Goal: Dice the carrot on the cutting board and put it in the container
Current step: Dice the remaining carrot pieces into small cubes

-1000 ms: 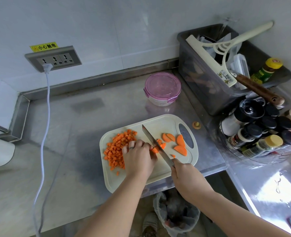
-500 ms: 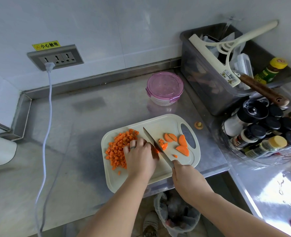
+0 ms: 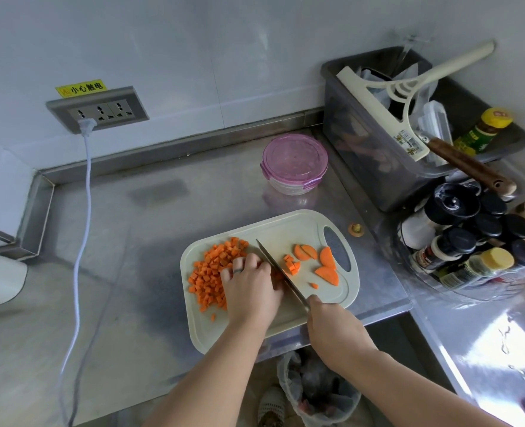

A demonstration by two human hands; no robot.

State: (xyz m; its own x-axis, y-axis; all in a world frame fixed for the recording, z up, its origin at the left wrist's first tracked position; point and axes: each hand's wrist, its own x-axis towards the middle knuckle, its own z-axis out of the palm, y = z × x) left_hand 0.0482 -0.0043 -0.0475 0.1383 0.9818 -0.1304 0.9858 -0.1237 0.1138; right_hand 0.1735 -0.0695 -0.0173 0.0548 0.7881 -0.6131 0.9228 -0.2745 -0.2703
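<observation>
Carrot dice (image 3: 215, 272) lie heaped on the left part of the pale cutting board (image 3: 285, 229), which rests at the front edge of the steel counter (image 3: 150, 241). The left hand (image 3: 250, 288) sits just right of the heap, its grip curled down onto a carrot piece (image 3: 277, 276) (only a sliver of orange shows past the knuckles). The right hand (image 3: 332, 325) has its grip clenched around the handle of the knife (image 3: 278, 269), whose blade runs diagonally across the board, right against the left fingers. Beyond the blade lie a few fresh cubes (image 3: 292, 265) and several half-round slices (image 3: 327, 266). The container (image 3: 295, 163), round with its pink lid on, stands on the counter behind the board, apart from it. A grey bin (image 3: 378, 167) and spice bottles (image 3: 470, 241) crowd the right side.
</observation>
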